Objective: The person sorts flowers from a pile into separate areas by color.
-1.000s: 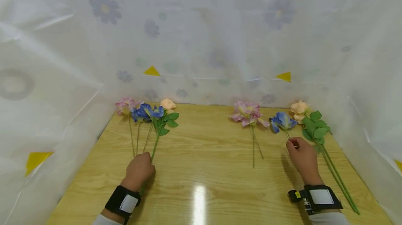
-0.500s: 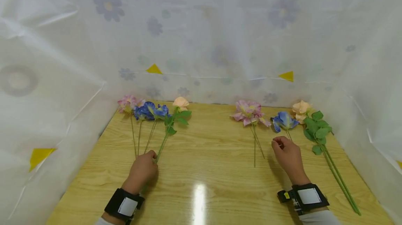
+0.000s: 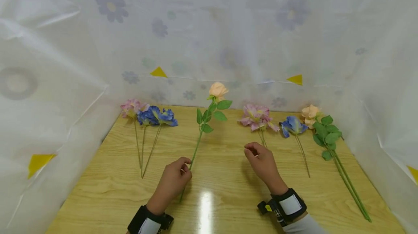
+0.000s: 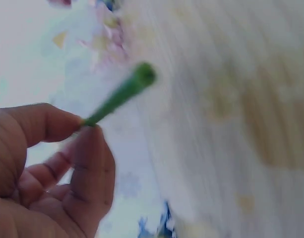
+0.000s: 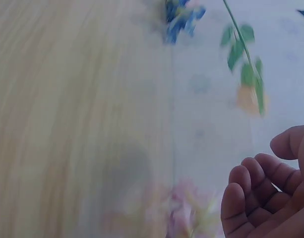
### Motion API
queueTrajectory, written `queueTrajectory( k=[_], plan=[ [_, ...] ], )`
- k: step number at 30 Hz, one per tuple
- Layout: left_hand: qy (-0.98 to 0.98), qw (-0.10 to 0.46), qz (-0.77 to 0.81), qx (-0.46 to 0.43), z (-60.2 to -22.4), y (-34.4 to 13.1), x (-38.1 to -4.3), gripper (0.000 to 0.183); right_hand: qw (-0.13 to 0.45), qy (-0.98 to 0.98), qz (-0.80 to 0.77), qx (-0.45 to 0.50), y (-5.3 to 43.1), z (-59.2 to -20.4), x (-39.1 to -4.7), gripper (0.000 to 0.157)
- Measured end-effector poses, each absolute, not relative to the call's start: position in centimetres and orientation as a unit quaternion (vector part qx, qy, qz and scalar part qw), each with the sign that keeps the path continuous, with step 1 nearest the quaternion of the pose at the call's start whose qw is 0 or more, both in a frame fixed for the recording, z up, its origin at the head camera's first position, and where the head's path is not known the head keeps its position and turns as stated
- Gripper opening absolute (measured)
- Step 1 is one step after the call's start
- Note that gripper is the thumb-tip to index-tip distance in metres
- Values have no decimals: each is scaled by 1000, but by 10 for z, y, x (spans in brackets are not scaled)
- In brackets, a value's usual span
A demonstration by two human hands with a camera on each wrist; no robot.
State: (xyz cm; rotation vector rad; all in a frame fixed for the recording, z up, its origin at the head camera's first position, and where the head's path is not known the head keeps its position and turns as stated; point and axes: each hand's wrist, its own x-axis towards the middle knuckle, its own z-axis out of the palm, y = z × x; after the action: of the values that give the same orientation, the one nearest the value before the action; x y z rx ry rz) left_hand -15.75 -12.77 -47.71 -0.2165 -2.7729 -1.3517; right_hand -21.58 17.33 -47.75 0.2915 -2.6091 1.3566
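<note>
A peach rose (image 3: 218, 91) with green leaves stands raised off the table, its stem pinched between thumb and finger of my left hand (image 3: 173, 176). The left wrist view shows the stem's cut end (image 4: 144, 74) jutting past the fingertips. My right hand (image 3: 265, 163) hovers over the table just in front of the right pink flowers (image 3: 256, 116). Its fingers are loosely curled and nothing is between them, as the right wrist view also shows. To its right lies a blue flower (image 3: 294, 126) on thin stems.
On the left of the wooden table (image 3: 107, 190) lie a pink flower (image 3: 132, 109) and blue flowers (image 3: 156, 116). Peach roses (image 3: 310, 114) with long green stems lie at the right edge. White patterned sheeting (image 3: 209, 38) encloses the back and sides.
My left hand has lifted the peach rose from the left group and carried it right. My right hand has moved left, from the right blue flower to before the pink ones.
</note>
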Motion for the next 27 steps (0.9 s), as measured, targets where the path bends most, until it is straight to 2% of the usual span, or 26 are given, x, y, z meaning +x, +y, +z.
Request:
queueTrajectory(
  k=[4, 10, 14, 21, 27],
  plan=[
    [-880, 34, -466, -86, -477, -106, -154, 27, 56, -848, 517, 108, 139, -470, -213, 18],
    [-857, 42, -505, -88, -476, -77, -151, 27, 0, -774, 626, 101, 100, -459, -210, 29],
    [-857, 53, -501, -111, -475, -66, -148, 27, -12, -737, 671, 80, 90, -448, -206, 32],
    [-875, 105, -445, -156, -479, -60, -148, 28, -11, -739, 670, 65, 87, -430, -197, 27],
    [-871, 82, -457, -158, -482, -57, -150, 28, -1, -742, 668, 55, 89, -447, -204, 25]
  ],
)
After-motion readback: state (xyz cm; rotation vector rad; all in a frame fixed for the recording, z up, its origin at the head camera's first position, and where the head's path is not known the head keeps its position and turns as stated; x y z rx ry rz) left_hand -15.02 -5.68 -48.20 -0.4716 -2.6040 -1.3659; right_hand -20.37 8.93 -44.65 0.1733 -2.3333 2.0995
